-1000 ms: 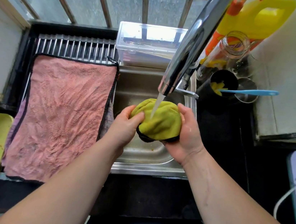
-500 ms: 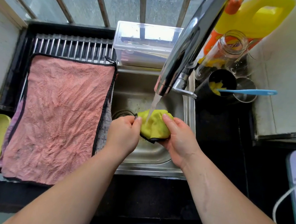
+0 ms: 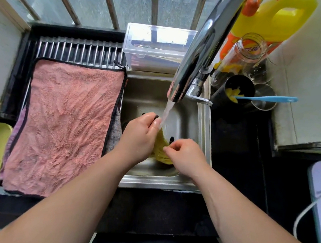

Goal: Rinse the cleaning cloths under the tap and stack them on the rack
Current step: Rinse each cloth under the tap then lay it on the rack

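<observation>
Yellow-green cloth (image 3: 160,147) hangs bunched over the middle of the steel sink (image 3: 203,127), stretched between both hands. The left hand (image 3: 138,136) is clenched around its upper end, just under the stream of water (image 3: 167,110) that falls from the chrome tap (image 3: 202,45) onto that hand's knuckles and the cloth. The right hand (image 3: 186,157) grips the lower end near the sink's front edge, thumb and fingers pinched on the fabric — a dark border of the cloth shows beside its fingers.

Along the sink's left edge lies a metal rack (image 3: 77,51) of parallel bars; a pink cloth (image 3: 65,127) with black edging is spread flat on it, covering all but the far strip of bars. A grey cloth (image 3: 115,133) peeks out under its right edge, next to the left wrist.

At the sink's far edge stands a clear plastic box (image 3: 155,49). Past the right rim — on the dark counter — stand a yellow jug (image 3: 271,19), a glass jar (image 3: 244,52) and a black cup (image 3: 239,91) with a blue handle (image 3: 269,98) sticking out.
</observation>
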